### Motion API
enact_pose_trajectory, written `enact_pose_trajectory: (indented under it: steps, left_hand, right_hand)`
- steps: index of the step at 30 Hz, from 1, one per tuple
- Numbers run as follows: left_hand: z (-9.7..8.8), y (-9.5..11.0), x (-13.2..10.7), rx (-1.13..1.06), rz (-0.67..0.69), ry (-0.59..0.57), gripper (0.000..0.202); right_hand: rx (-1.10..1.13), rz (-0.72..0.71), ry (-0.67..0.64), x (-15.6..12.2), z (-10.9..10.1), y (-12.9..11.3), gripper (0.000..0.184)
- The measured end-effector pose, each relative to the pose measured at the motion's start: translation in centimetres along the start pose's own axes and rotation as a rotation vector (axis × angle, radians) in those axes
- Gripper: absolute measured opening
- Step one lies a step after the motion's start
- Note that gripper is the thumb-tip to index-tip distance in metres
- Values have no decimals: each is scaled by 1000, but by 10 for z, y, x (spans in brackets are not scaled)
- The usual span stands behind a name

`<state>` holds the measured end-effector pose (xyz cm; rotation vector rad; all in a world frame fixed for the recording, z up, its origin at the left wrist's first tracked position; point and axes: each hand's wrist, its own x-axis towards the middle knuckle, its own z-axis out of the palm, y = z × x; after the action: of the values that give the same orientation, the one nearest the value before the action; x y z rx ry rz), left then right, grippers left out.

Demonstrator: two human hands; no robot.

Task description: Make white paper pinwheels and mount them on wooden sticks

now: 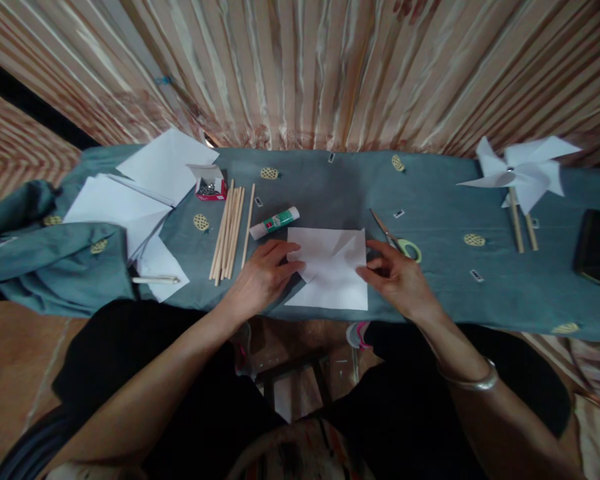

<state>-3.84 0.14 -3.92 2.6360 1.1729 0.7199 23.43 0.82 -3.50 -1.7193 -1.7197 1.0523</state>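
Currently I have left hand [265, 277] and right hand [400, 277] at slit paper [343, 277], frame centre; fingers narrowly parted, can't tell if pinching. Likely positioning step; next calls for lifting corner.

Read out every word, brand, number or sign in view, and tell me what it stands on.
No text reads clearly.
Green-and-white glue stick: label marks too small and blurred.
Small red-and-white box: any print on its red side too blurred.
Tablecloth: little rectangular printed tags, too small.
White paper between the hands: no writing visible.
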Motion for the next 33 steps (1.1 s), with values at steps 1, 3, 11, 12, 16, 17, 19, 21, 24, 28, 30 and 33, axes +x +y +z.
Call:
enact_pose_trajectory:
  steps: [1, 3, 11, 12, 16, 17, 19, 21, 24, 28, 30, 33]
  left_hand:
    - [0, 1, 1, 6, 1, 9, 25]
    - [1, 8, 0, -14, 5, 18, 25]
    - [19, 44, -11, -78, 87, -146, 27]
    - [20, 45, -11, -69, 83, -143, 26]
    - [21, 44, -7, -35, 85, -108, 23]
    - [21, 44, -7, -24, 94, -94, 21]
    - [19, 44, -6, -3, 118, -59, 18]
    - [18, 44, -5, 8, 130, -31, 17]
    - [16, 44, -5, 0, 125, -23, 17]
    - [16, 46, -5, -32, 124, -36, 17]
    - [16, 47, -5, -45, 120, -36, 16]
    - [17, 50, -5, -69, 92, -31, 16]
  right_hand:
    - [-13, 28, 10, -5, 0, 0, 57]
    - [-24, 76, 33, -13, 0, -1, 64]
    - [-202, 12, 116, -28, -3, -9, 69]
    - [-277, -23, 135, -30, -5, -11, 67]
    - [-458, -207, 191, -36, -12, -13, 44]
    - [-455, -266, 187, -36, -14, -13, 37]
    - [-388, -362, 130, -35, -16, -11, 30]
    - [-269, -400, 10, -32, -17, -9, 28]
    - [-58, -359, -161, -27, -15, -7, 30]
    - [215, -244, -199, -22, -5, -7, 20]
    - [293, -230, -192, -18, 1, -7, 12]
    - [298, -252, -151, -14, 10, -6, 7]
